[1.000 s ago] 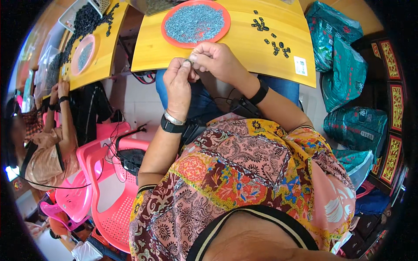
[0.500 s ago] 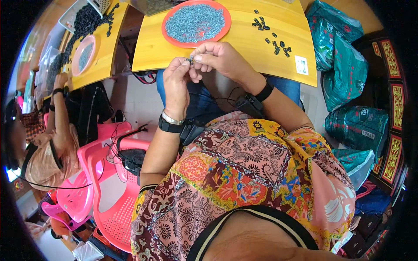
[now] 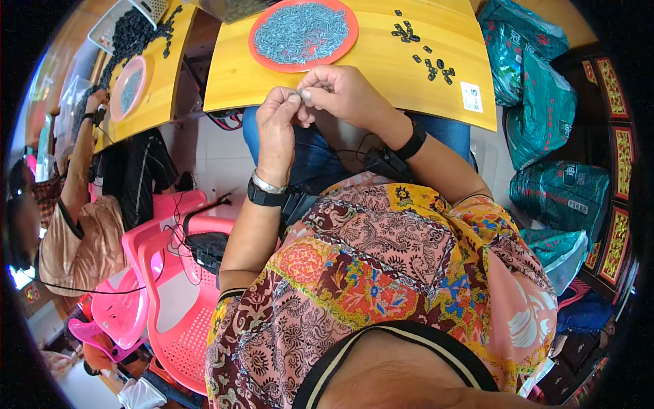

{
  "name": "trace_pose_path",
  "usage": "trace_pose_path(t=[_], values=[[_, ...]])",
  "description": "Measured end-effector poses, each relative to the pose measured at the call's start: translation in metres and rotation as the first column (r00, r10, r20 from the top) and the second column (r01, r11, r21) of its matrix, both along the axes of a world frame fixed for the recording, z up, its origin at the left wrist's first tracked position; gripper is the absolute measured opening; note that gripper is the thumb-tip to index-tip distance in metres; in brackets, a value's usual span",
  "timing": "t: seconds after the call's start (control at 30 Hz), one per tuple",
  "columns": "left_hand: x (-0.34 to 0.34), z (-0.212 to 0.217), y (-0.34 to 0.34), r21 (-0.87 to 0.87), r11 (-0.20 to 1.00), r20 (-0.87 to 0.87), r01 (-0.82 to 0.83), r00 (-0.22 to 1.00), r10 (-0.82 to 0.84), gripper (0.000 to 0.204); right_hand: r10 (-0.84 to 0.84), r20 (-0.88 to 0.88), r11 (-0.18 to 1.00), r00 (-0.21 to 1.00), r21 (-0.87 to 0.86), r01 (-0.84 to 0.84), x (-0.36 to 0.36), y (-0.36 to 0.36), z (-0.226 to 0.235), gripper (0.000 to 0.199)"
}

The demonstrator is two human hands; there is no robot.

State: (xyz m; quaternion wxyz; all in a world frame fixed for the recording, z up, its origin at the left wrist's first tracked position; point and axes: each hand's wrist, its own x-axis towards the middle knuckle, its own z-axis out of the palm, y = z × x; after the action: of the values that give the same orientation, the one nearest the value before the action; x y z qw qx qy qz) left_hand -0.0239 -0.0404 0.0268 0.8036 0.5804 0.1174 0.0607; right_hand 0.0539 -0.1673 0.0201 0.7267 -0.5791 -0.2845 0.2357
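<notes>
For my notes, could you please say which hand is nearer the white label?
Right: the right hand is left of the white label; the left hand is farther left.

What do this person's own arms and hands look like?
The left hand and right hand are gloveless. The left wrist wears a silvery bracelet and a black strap; the right wears a black band, with a black box beside it. Colourful, patterned short sleeves have dark edges.

the top point(image 3: 381, 273) is floral patchwork; wristbands point(image 3: 412, 141) are black, bangle point(image 3: 268, 183) silver, jeans point(image 3: 447, 142) blue.
</notes>
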Motion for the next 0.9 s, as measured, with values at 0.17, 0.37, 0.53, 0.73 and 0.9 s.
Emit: trace_pose_path(t=[0.17, 0.37, 0.53, 0.73, 0.9], values=[[0.0, 0.0, 0.004, -0.05, 0.996, 0.032, -0.071, 0.997, 0.072, 0.011, -0.16, 0.333, 0.958, 0.929, -0.175, 0.228, 0.003, 0.0, -0.001, 0.014], [0.0, -0.001, 0.006, -0.083, 0.996, 0.013, -0.04, 0.999, 0.041, 0.01, -0.161, 0.623, 0.874, 0.766, -0.271, 0.404, 0.029, -0.01, 0.031, 0.014], [-0.004, -0.003, 0.006, -0.161, 0.987, 0.067, -0.029, 0.997, 0.04, 0.011, -0.264, 0.805, 0.723, 0.532, -0.2, 0.661, 0.068, -0.004, 0.039, 0.022], [-0.001, -0.003, 0.005, -0.123, 0.991, 0.033, -0.062, 0.997, 0.067, 0.012, -0.285, 0.721, 0.724, 0.632, -0.27, 0.635, 0.075, -0.038, 0.025, 0.02], [-0.001, -0.01, 0.016, -0.14, 0.988, 0.027, -0.06, 0.998, 0.064, 0.01, -0.331, 0.816, 0.533, 0.474, -0.253, 0.807, 0.128, -0.084, 0.01, 0.022]])
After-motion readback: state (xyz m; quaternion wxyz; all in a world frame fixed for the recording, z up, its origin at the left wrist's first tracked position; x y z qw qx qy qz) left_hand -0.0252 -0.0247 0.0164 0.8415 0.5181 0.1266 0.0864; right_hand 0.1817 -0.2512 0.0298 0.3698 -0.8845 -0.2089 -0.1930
